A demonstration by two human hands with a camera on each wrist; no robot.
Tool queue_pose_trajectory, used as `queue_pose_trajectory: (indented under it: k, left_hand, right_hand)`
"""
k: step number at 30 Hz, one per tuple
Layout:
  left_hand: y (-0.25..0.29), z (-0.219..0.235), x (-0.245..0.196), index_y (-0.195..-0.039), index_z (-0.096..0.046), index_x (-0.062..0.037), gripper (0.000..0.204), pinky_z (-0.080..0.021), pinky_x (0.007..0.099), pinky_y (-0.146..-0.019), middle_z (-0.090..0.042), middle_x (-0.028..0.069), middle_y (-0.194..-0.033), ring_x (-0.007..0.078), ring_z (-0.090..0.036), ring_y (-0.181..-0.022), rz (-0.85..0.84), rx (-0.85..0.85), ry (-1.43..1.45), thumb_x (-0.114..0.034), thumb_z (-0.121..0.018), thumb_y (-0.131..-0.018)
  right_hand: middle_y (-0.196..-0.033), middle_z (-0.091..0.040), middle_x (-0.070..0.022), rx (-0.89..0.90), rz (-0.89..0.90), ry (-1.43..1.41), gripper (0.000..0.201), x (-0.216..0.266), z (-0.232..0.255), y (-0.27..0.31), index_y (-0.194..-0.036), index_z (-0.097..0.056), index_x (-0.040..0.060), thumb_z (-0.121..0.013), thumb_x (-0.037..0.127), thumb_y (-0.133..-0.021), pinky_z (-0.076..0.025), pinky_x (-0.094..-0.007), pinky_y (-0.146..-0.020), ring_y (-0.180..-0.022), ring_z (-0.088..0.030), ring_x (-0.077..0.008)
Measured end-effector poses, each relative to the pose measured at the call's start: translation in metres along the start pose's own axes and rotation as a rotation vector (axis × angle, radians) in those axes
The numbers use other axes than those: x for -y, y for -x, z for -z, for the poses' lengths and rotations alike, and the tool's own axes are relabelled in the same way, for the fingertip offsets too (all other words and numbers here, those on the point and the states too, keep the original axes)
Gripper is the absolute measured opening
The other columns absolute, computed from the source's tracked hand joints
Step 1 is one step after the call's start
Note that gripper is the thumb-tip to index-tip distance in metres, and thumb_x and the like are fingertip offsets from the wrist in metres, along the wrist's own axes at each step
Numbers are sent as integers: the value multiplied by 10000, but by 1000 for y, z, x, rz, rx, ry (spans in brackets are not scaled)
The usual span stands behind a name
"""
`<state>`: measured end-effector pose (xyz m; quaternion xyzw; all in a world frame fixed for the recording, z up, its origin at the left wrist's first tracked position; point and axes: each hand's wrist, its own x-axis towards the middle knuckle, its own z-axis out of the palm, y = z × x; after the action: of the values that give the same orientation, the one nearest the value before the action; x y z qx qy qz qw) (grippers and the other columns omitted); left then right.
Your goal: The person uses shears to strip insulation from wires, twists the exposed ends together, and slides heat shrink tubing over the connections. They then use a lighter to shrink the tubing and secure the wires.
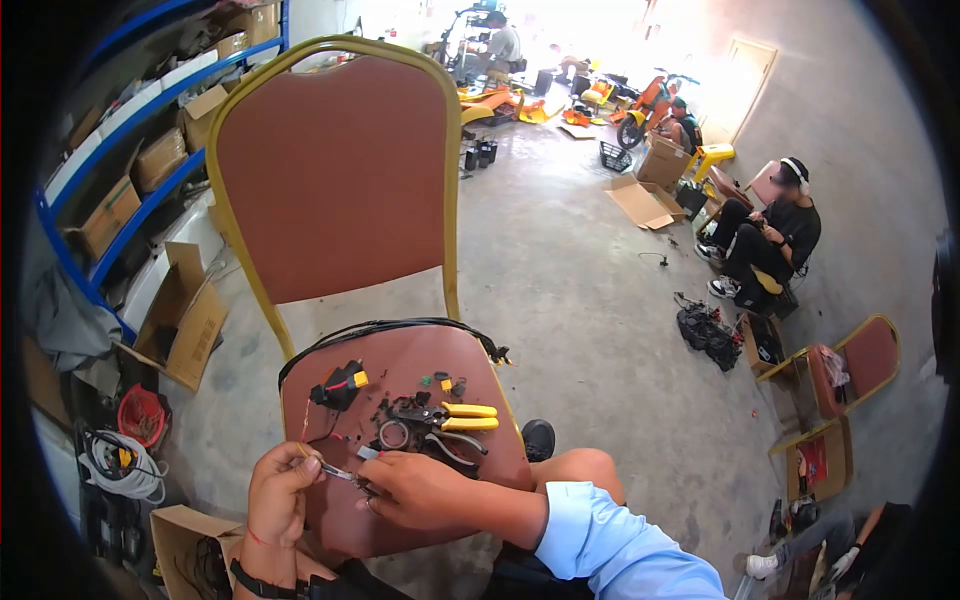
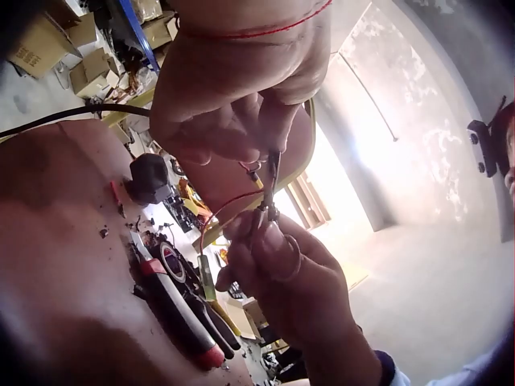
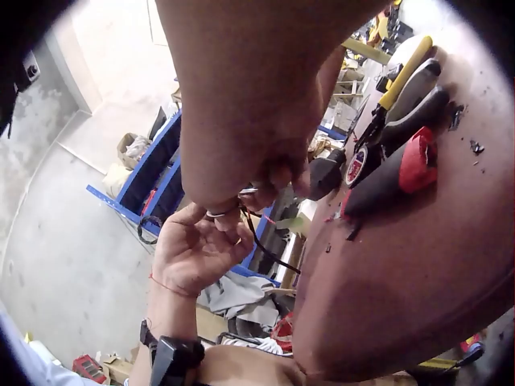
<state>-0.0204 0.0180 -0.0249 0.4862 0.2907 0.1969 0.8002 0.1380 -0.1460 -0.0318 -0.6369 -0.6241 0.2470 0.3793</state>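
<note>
A thin dark cable (image 2: 272,170) with bared wire ends spans the short gap between the two hands. My left hand (image 1: 277,492) pinches it between thumb and fingertips. My right hand (image 1: 415,488) grips the wires at the other end, thumb pressed against them in the left wrist view. A pale flat strip (image 2: 207,277) shows beside the right fingers, with a red wire near it. Just ahead on the chair seat (image 1: 420,545) lie yellow-handled pliers (image 1: 468,416), grey-handled pliers (image 1: 455,447), a tape roll (image 1: 393,434) and a black block with a yellow connector (image 1: 340,388).
A red-and-black handled tool (image 3: 394,170) lies on the seat among dark scraps. Black cable (image 1: 400,324) runs along the seat's back edge. Blue shelving (image 1: 125,240) with boxes stands left, a seated person (image 1: 770,235) right. An open carton (image 1: 180,315) sits beside the chair.
</note>
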Motion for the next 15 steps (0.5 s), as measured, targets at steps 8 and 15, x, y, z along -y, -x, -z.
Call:
queue_pose_trajectory:
  k: [8,15]
  left_hand:
    - [4,-2,-5,-955,-668,-4,74,-453,254,-781,-653,38,-914,111,-578,-843,21,20,-61,-19,-675,-883]
    - [2,4,-3,-967,-684,1,90,-489,260,-792,-681,54,-914,128,-613,-824,38,29,-27,-40,-683,-887]
  right_hand:
    - [-851,-613,-202,7,15,66,284,-8,1,0,-1065,-578,17,-659,176,-844,-484,-492,-745,-865,-616,-404]
    - [-809,-603,-191,19,-55,37,273,5,10,-3,-982,-598,5,-717,219,-861,-475,-473,-681,-776,-612,-393]
